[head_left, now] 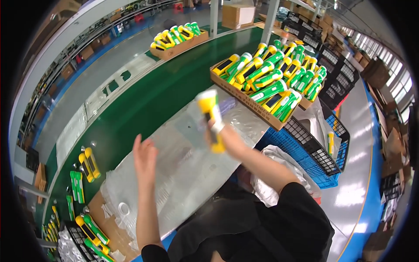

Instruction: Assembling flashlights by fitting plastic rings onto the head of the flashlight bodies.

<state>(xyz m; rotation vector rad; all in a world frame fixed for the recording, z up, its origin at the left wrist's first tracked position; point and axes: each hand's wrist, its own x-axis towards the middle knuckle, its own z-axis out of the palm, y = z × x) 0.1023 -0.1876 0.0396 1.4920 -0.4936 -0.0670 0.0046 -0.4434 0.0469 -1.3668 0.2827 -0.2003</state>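
Observation:
My right hand point(223, 134) grips a yellow flashlight point(210, 114) with a white head, held up and blurred over a stack of clear plastic bags point(192, 170) on the green conveyor belt point(144, 105). My left hand point(145, 156) hovers open, fingers up, above the left part of the bags and touches nothing. A cardboard tray point(244, 98) packed with several yellow and green flashlights point(273, 78) sits just beyond my right hand.
A second cardboard tray of flashlights point(176, 40) rides further up the belt. Loose flashlights point(88, 163) lie at the left. A blue plastic crate point(305, 153) and black crates point(336, 78) stand to the right. Cardboard sheet point(109, 222) lies under the bags.

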